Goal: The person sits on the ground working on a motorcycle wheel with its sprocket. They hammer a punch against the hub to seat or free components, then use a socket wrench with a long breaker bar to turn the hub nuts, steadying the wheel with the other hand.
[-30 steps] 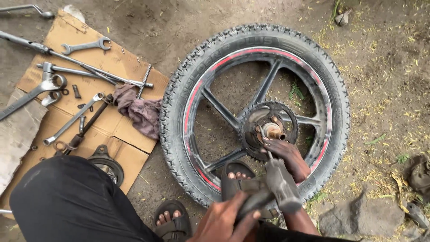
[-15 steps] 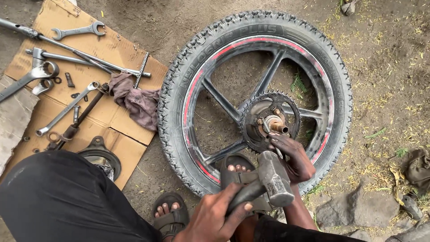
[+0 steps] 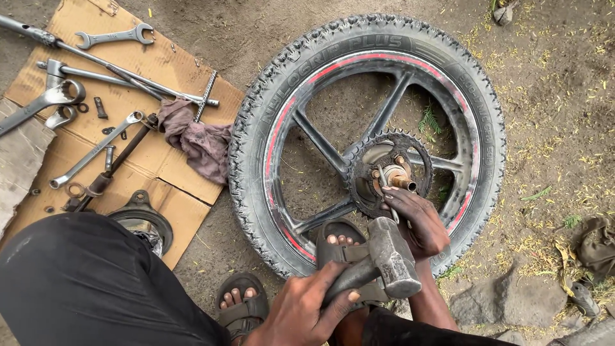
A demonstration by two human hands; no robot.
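A motorcycle wheel (image 3: 275, 128) with a black tyre and red-striped rim lies flat on the dirt. Its toothed sprocket (image 3: 365, 160) and axle stub (image 3: 403, 182) sit at the hub. My right hand (image 3: 416, 224) rests on the sprocket's near edge and pinches a thin metal rod (image 3: 383, 181) that stands by the axle. My left hand (image 3: 301, 311) grips the handle of a heavy steel hammer (image 3: 392, 256), whose head hovers just beside my right wrist. One sandalled foot (image 3: 339, 243) presses on the tyre's near rim.
Flattened cardboard (image 3: 160, 64) at the left carries several spanners, a long bar (image 3: 96, 61), small bolts and a purple-grey rag (image 3: 192, 138). A round metal part (image 3: 144, 214) lies by my black-trousered knee (image 3: 90, 282). A stone (image 3: 500, 301) lies at the lower right.
The view has drifted a little, so the wheel sits slightly further left and higher. The hammer head has shifted slightly left beside my right wrist. My right hand has stayed at the hub.
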